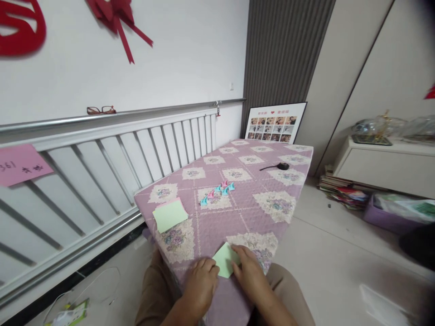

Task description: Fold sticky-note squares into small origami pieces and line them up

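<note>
A small light-green sheet of paper lies near the close end of the table, between my two hands. My left hand is closed, its curled fingertips at the paper's left edge. On the other side my right hand grips the right edge, fingers along the top and thumb on the paper's face. Farther left sits a stack of green and pink paper sheets. Several small pink and turquoise clips are grouped past it, in the middle of the tablecloth.
A purple flowered tablecloth covers the table. A black object with a strap lies at the far right of it. A white radiator runs along the left side, with glasses on the pipe above. A framed photo board stands behind.
</note>
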### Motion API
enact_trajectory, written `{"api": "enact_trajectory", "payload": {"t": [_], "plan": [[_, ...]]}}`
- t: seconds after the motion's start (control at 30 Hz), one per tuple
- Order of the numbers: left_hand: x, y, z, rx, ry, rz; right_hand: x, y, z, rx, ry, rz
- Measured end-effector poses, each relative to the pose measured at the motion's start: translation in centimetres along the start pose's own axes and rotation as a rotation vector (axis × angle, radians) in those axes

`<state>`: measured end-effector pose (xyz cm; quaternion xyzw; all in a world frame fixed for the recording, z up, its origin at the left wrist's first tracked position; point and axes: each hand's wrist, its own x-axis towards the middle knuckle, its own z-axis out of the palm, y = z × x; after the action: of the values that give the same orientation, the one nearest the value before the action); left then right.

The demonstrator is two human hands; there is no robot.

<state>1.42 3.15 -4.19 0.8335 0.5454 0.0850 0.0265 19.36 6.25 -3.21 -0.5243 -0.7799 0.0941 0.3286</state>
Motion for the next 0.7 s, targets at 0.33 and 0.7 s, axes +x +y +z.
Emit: {"api": "enact_trajectory", "payload": {"t": [0.33,0.7], "plan": [[0.4,-1.3,-0.5,0.089,0.017,0.148,-2.1,1.0,0.3,-0.019,0.039,-0.053],[1.2,-2.4,-1.6,0.019,0.131,0.168,-1.1,-2.5,1.2,-0.154,0.087,-0.224]]}}
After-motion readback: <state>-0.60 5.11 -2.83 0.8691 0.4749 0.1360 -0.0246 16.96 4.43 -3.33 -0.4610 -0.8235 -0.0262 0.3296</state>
